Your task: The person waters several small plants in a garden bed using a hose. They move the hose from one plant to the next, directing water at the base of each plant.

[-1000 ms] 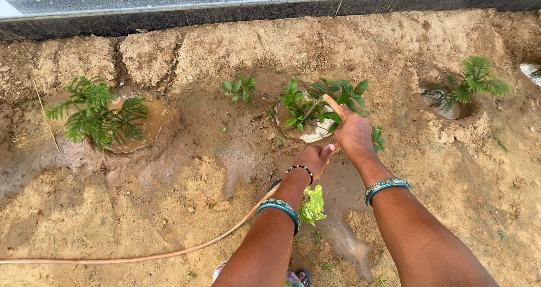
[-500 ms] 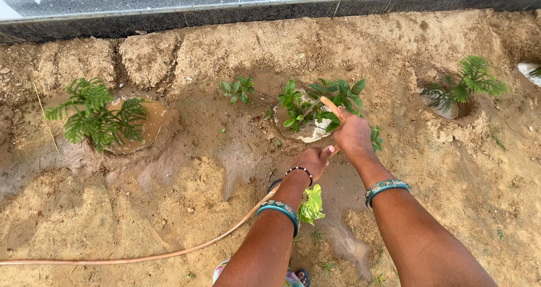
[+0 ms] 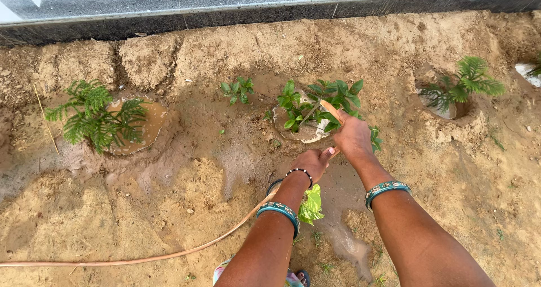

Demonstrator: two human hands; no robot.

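My right hand grips the end of a thin tan hose, whose tip points into a muddy hollow holding a small leafy green plant. My left hand is closed on the same hose just behind the right hand. The hose trails down and left across the sandy soil to the frame's left edge. Both wrists wear teal bangles, and the left also has a beaded bracelet. A small yellow-green leaf plant shows between my forearms.
A feathery green plant stands in a water-filled hollow at left. Another feathery plant sits in a hollow at right. A tiny seedling grows mid-bed. A dark stone kerb runs along the far edge. Wet soil spreads around the hollows.
My right hand and the hose tip have shifted slightly over the leafy plant's hollow. Otherwise the scene looks the same.
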